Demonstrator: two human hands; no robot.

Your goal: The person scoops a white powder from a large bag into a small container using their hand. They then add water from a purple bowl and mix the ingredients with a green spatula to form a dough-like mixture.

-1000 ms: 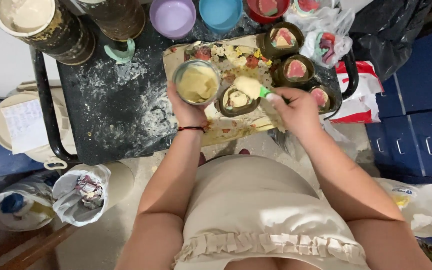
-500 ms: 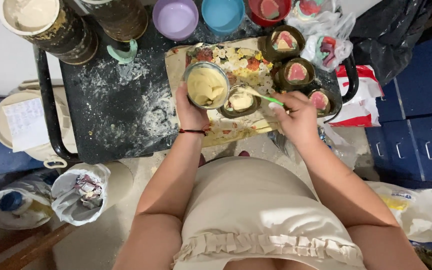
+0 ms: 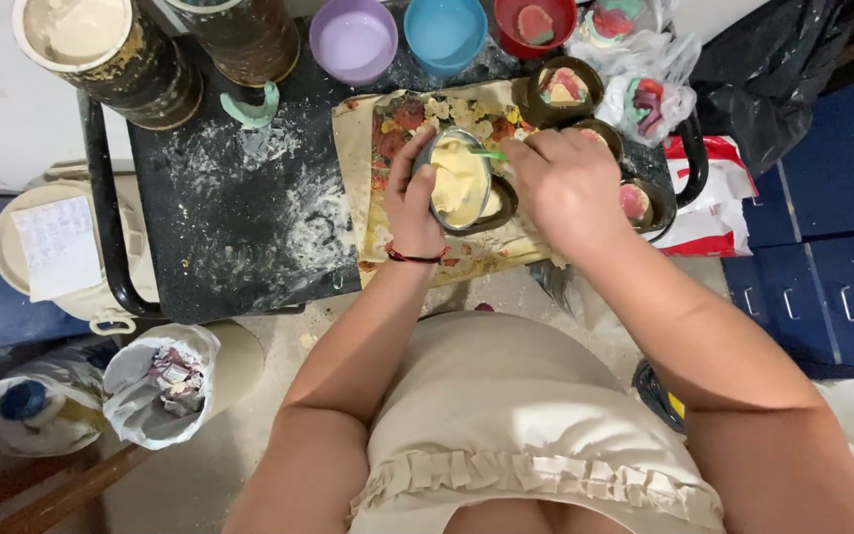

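Note:
My left hand (image 3: 412,203) grips a small metal bowl of pale yellow batter (image 3: 457,178) and tilts it over a dark round mould (image 3: 498,208). My right hand (image 3: 560,178) holds a green-handled spoon (image 3: 486,153) whose tip dips into the batter. Both hands work above a floral cloth (image 3: 392,129) spread on a black, flour-dusted table (image 3: 229,227). More dark moulds with pink and cream filling (image 3: 560,89) (image 3: 637,201) stand to the right of the bowl.
Two large brown tins (image 3: 101,54) (image 3: 244,35) stand at the table's back left. Purple (image 3: 353,40), blue (image 3: 445,30) and red (image 3: 534,25) bowls line the back edge. A plastic bag of coloured pieces (image 3: 644,99), a white bag on the floor (image 3: 160,381) and blue drawers (image 3: 822,287).
My left hand has brought the batter bowl rightwards and tilted it over the mould. My right hand has moved left with the spoon into the bowl.

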